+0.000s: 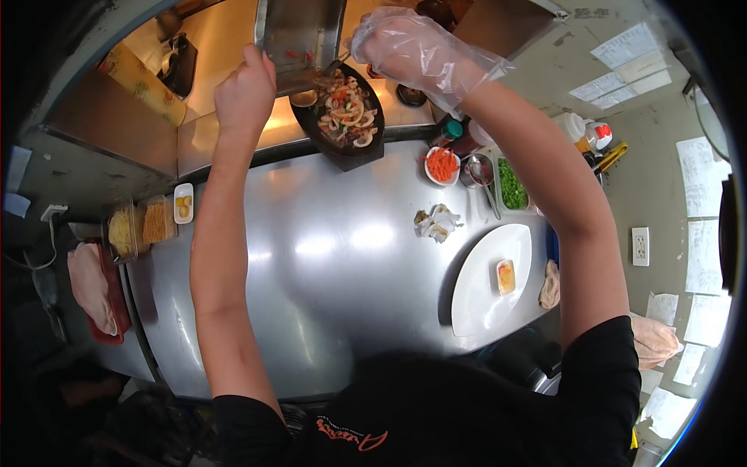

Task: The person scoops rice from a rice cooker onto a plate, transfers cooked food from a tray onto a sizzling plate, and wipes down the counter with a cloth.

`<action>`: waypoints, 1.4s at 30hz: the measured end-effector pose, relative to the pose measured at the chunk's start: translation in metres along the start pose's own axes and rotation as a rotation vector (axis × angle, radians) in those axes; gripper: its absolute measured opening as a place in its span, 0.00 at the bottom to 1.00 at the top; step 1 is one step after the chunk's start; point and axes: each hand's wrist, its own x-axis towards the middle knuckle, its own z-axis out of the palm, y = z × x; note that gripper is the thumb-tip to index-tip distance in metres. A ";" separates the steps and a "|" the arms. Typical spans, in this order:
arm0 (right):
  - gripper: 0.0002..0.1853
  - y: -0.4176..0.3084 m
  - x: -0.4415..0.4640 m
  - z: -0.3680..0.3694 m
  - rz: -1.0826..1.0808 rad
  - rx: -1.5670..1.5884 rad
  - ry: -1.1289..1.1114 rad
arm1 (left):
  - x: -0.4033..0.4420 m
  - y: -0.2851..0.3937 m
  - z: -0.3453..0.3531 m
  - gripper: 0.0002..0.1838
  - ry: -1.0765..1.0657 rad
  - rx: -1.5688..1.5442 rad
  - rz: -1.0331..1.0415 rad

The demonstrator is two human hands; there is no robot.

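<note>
Fingers curled, left hand on pan, right hand on utensil, black platter beneath, jar nearby

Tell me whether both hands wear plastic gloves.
No, the right hand wears a clear plastic glove, but the left hand is bare.
</note>
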 end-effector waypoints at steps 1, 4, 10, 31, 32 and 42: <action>0.07 -0.007 -0.003 -0.010 0.032 -0.039 -0.014 | -0.001 0.002 -0.002 0.12 0.014 -0.015 0.015; 0.06 -0.023 -0.009 -0.043 0.138 -0.077 -0.017 | -0.001 0.011 -0.010 0.12 -0.043 0.020 -0.015; 0.03 -0.068 -0.042 -0.017 0.302 0.170 0.078 | -0.021 0.008 -0.038 0.23 -0.282 -0.195 -0.245; 0.18 -0.045 -0.456 0.093 1.174 0.528 -0.184 | -0.422 0.065 -0.265 0.24 -0.657 -0.582 -1.355; 0.16 -0.053 -0.476 0.116 1.045 0.300 -0.027 | -0.431 0.062 -0.268 0.26 -0.717 -0.618 -1.348; 0.28 -0.053 -0.399 0.045 1.377 1.625 0.665 | -0.481 -0.049 -0.292 0.20 -0.439 -0.438 -1.325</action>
